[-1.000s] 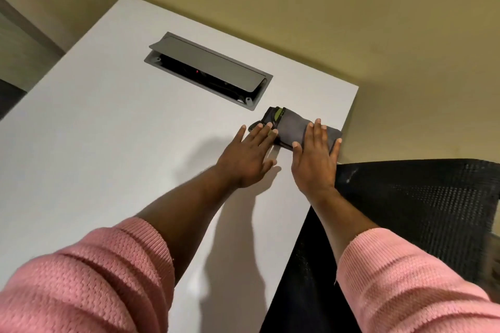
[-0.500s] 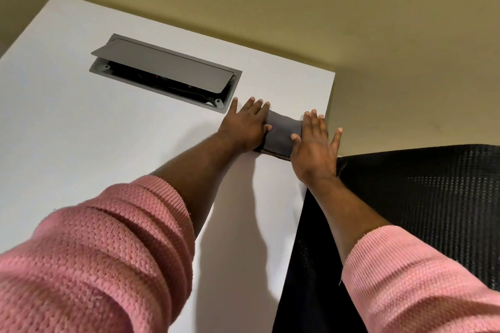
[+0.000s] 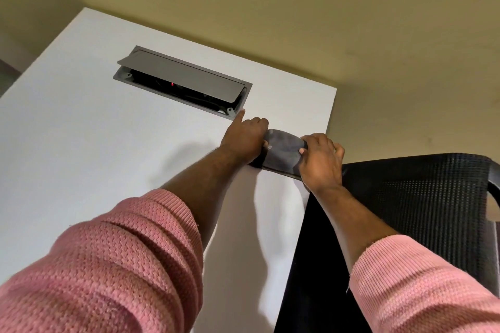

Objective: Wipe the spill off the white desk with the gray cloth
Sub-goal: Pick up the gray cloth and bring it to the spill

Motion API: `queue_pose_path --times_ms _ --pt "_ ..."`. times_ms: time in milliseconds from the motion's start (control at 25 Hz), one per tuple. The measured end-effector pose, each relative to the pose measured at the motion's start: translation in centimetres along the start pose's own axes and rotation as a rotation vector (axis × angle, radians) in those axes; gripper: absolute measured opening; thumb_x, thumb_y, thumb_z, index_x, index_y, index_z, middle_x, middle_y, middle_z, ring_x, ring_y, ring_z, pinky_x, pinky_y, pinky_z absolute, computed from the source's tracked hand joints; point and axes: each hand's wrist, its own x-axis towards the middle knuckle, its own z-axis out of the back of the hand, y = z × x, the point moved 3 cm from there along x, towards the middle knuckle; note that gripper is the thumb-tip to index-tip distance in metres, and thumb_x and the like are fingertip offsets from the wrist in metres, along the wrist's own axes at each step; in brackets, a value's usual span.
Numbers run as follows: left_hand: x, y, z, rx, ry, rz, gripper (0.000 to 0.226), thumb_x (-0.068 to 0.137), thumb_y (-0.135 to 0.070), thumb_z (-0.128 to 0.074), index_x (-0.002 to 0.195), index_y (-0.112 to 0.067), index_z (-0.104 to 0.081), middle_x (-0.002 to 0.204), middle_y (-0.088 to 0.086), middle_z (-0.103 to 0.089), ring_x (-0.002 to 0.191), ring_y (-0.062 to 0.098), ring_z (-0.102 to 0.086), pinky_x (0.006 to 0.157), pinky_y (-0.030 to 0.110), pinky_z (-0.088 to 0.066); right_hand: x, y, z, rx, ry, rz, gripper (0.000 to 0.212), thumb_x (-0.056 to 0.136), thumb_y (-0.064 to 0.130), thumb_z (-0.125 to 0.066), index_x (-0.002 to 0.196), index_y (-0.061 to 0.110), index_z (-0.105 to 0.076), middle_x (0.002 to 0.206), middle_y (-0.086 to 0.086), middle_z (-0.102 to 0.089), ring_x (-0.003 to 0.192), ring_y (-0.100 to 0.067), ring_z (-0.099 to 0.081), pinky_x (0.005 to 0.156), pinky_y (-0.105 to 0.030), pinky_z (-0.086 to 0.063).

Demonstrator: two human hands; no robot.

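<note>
One folded gray cloth (image 3: 282,153) lies near the far right corner of the white rectangular desk (image 3: 81,143), with its long axis running from the left hand toward the right hand, roughly parallel to the desk's far edge and tilted slightly toward the near right. Its middle arches upward between the hands, so that the top fold is lifted off the surface while the lower edge stays close to the desk.

The left hand (image 3: 244,139) has its fingers curled around the left end of the cloth, knuckles up; its forefinger sticks out straight and its tip reaches the corner of the gray metal cable hatch (image 3: 184,81). The right hand (image 3: 320,161) is curled over the right end of the cloth at the desk's right edge, with the thumb on the upper fold and the other fingers bent down behind it; whether they close fully under the cloth cannot be told. Both hands grip the one cloth, neither is spread flat.

Two pink knitted sleeves (image 3: 113,273) cover the forearms. One cable hatch is set in the desk, its lid partly raised, and a single small red light (image 3: 172,84) glows in the dark opening. One black mesh chair (image 3: 422,213) stands just beside the desk's right edge, under the right forearm. No spill can be made out on the desk.
</note>
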Motion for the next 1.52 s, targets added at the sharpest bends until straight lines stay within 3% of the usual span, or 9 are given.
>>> queue_pose_path --times_ms 120,280,440,600,840,1080,1320,1520 --pt "-3.3 0.6 1.6 -0.149 -0.009 0.095 0.019 0.091 -0.026 -0.068 0.098 -0.016 -0.054 0.1 0.007 -0.072 0.1 0.028 -0.067 0.122 0.036 -0.018 -1.7 1.7 1.5 0.082 -0.043 0.044 0.026 0.095 0.01 -0.063 0.118 0.018 -0.07 0.115 -0.002 -0.071 0.109 -0.026 -0.062 0.098 -0.037 -0.029" --pt "-9.4 1.4 5.0 -0.239 -0.034 0.213 0.017 0.09 -0.026 -0.065 0.103 -0.015 -0.063 0.093 0.001 -0.073 0.099 0.022 -0.066 0.122 0.03 -0.012 -4.5 4.7 3.7 0.18 -0.139 0.165 0.025 0.092 0.005 -0.067 0.112 0.018 -0.074 0.106 0.002 -0.075 0.1 -0.02 -0.065 0.098 -0.038 -0.033" --pt "-18.6 1.0 8.1 -0.236 -0.12 0.282 0.01 0.094 -0.019 -0.058 0.101 -0.016 -0.065 0.091 -0.001 -0.074 0.093 0.021 -0.068 0.123 0.03 -0.011 -9.2 9.0 6.3 0.306 -0.163 0.296 0.031 0.089 -0.002 -0.064 0.113 0.014 -0.075 0.108 -0.001 -0.077 0.105 -0.012 -0.055 0.104 -0.04 -0.036" --pt "-29.0 -1.0 10.1 -0.23 -0.204 0.366 0.013 0.097 -0.015 -0.052 0.099 -0.017 -0.064 0.093 -0.003 -0.073 0.093 0.019 -0.067 0.124 0.033 -0.013 -15.0 12.6 8.6 0.315 -0.057 0.427 0.035 0.087 0.001 -0.061 0.116 0.016 -0.075 0.11 -0.001 -0.077 0.104 -0.022 -0.069 0.111 -0.044 -0.03" --pt "-44.3 -4.5 11.3 -0.27 -0.353 0.604 0.011 0.092 -0.022 -0.062 0.102 -0.021 -0.066 0.087 -0.006 -0.073 0.087 0.016 -0.068 0.126 0.032 -0.009 -25.3 16.6 13.1 0.327 0.055 0.648 0.026 0.093 0.01 -0.058 0.111 0.018 -0.075 0.105 -0.001 -0.078 0.1 -0.024 -0.07 0.113 -0.041 -0.025" --pt "-57.1 -10.4 10.4 -0.214 -0.424 0.788 0.017 0.088 -0.037 -0.071 0.1 -0.024 -0.071 0.078 -0.006 -0.068 0.089 0.019 -0.064 0.126 0.041 -0.011 -34.7 18.3 15.2 0.285 0.14 0.841 0.024 0.093 0.008 -0.058 0.106 0.018 -0.075 0.104 -0.003 -0.076 0.097 -0.028 -0.066 0.105 -0.037 -0.028" --pt "-66.5 -15.2 6.1 -0.243 -0.415 0.949 0.022 0.094 -0.041 -0.066 0.111 -0.028 -0.072 0.089 -0.004 -0.073 0.102 0.02 -0.063 0.126 0.046 -0.008 -42.1 18.4 13.3 0.193 0.232 1.06 0.028 0.084 0.009 -0.062 0.107 0.019 -0.075 0.103 -0.003 -0.075 0.092 -0.028 -0.07 0.098 -0.035 -0.027" --pt "-71.9 -19.8 1.8 -0.338 -0.342 1.134 0.028 0.099 -0.04 -0.061 0.119 -0.024 -0.072 0.105 -0.002 -0.076 0.114 0.019 -0.06 0.127 0.044 -0.005 -47.2 17.8 10.6 0.077 0.465 1.21 0.034 0.084 0.02 -0.055 0.111 0.022 -0.075 0.107 -0.002 -0.075 0.095 -0.029 -0.071 0.093 -0.039 -0.028"
